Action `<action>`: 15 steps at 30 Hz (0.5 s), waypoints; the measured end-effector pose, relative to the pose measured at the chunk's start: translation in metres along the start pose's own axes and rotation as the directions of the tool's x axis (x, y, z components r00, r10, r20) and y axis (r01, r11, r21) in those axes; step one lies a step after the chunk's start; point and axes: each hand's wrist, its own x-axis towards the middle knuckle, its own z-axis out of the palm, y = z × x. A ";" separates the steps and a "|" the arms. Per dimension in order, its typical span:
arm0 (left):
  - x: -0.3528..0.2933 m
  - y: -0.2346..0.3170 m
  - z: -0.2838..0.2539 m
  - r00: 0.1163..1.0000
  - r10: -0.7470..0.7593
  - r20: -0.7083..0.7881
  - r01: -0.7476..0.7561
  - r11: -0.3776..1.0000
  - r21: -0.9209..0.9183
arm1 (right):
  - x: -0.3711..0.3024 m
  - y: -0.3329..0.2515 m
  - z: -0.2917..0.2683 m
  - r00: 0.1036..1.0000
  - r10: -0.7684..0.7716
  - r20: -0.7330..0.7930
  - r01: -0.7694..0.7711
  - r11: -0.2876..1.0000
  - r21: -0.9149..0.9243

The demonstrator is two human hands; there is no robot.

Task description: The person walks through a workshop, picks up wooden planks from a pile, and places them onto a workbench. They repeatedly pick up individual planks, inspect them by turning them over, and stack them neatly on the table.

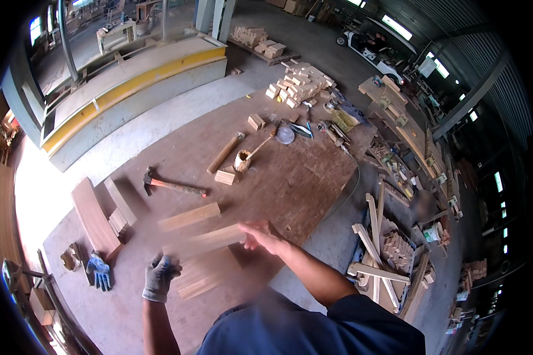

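A light wooden strip slants above the bench in front of me, blurred toward its left end. My right hand, bare, is at the strip's right end, fingers and thumb about it. On my left hand is a grey glove; its fingers are curled close to the strip's blurred left end, and what they hold, if anything, cannot be made out. Beneath lie several wooden strips side by side, partly smeared. Another strip rests just beyond. Farther off lies a hammer with an orange-and-black handle.
Boards and a blue glove lie at the left. Beyond are a glue pot with a stick, a wooden cylinder and stacked wood blocks. A crate of wooden parts stands at the right.
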 end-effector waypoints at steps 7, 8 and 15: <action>-0.001 0.002 -0.003 0.998 0.047 -0.048 -0.040 0.989 0.146 | -0.003 -0.010 0.010 0.999 -0.006 0.034 0.009 0.997 -0.076; 0.000 0.002 -0.004 0.997 0.054 -0.051 -0.044 0.984 0.173 | -0.001 -0.012 0.013 0.999 -0.007 0.035 0.010 0.995 -0.095; 0.029 -0.013 -0.047 0.970 0.128 -0.206 -0.025 0.898 0.440 | 0.044 0.005 0.030 0.999 0.040 0.037 -0.029 0.969 -0.244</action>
